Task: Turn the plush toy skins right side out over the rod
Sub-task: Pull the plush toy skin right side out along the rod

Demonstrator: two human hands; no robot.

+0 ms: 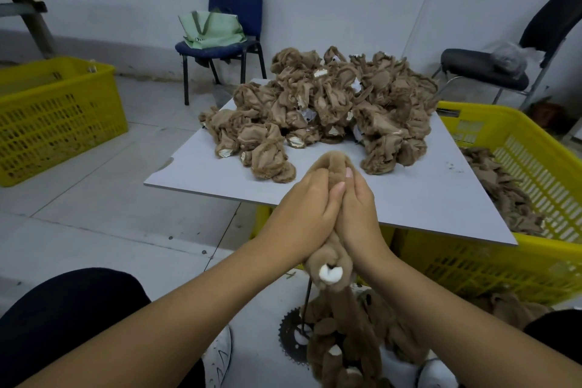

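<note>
A brown plush toy skin (331,261) stands upright over the thin dark rod (307,299), its furry tip poking out above my hands and a white patch showing below them. My left hand (302,211) and my right hand (356,214) wrap around it from both sides, fingers curled on the fur and touching each other. The rod rises from a toothed metal disc (291,335) on the floor between my feet. A big pile of inside-out tan skins (330,110) lies on the grey board (409,198) ahead.
Turned furry skins (346,353) lie heaped on the floor around the disc. A yellow crate (519,255) with more skins stands at the right under the board, another yellow crate (47,116) at the left. A blue chair (233,25) with a green bag and a black chair (491,66) stand by the wall.
</note>
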